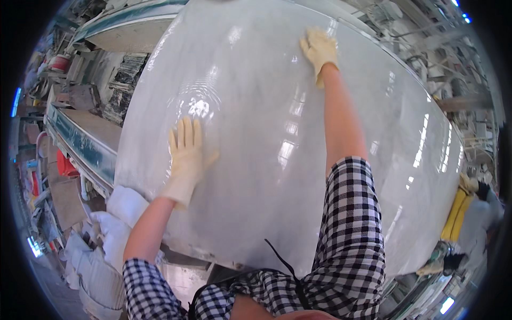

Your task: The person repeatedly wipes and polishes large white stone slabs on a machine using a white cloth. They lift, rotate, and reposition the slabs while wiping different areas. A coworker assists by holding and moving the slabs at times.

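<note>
A large, glossy grey-white slab [250, 138] fills the middle of the view, wet-looking and mirroring bright light. Both my hands wear cream rubber gloves. My left hand [186, 154] lies flat on the left part of the slab, fingers and thumb spread; ripples in the liquid show just beyond its fingertips. Stretched far out, my right hand [320, 50] rests on the slab near its far right edge, with the fingers apart and partly foreshortened. Neither hand holds anything that I can see.
Left of the slab runs a green-sided metal frame [85, 141], with a red bucket [65, 164] beside it. White sacks [114, 221] lie close to my left elbow. At the right edge stands another person [472, 218] with yellow on their clothing.
</note>
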The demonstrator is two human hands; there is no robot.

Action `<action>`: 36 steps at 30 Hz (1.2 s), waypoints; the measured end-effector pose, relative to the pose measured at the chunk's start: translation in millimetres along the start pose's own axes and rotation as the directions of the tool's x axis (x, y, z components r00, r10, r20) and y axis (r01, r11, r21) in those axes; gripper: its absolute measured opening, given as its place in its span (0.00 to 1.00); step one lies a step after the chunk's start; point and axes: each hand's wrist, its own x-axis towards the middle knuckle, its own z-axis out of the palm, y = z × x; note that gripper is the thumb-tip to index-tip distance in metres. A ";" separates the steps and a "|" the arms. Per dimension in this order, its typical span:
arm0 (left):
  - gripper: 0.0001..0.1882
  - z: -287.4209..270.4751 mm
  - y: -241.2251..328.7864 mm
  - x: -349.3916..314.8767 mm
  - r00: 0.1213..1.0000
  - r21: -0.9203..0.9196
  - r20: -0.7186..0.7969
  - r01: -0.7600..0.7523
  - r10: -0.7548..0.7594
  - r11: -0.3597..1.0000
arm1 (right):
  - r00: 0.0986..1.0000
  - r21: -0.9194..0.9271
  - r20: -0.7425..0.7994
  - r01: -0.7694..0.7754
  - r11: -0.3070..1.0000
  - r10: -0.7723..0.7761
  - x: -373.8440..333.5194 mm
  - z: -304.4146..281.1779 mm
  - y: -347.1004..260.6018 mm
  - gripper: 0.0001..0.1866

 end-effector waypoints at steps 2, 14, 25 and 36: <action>0.56 -2.6 -4.2 -5.1 0.996 -0.058 -0.073 -0.059 0.055 0.997 | 0.992 -0.042 0.030 -0.119 0.992 0.121 57.8 9.4 6.3 0.23; 0.59 13.4 -32.1 -20.8 0.997 -0.121 -0.016 -0.079 0.078 0.989 | 0.968 -0.145 -0.249 0.003 0.989 -0.040 106.2 58.1 23.7 0.16; 0.56 25.8 -33.0 -31.4 0.970 -0.176 -0.212 -0.156 0.117 0.972 | 0.988 -0.253 -0.123 -0.118 0.960 0.089 93.0 25.7 11.5 0.23; 0.40 72.0 -45.8 -26.8 0.857 -0.173 -0.472 -0.319 0.206 0.932 | 0.937 -0.029 -0.262 0.233 0.972 -0.232 -293.1 -26.5 -196.5 0.31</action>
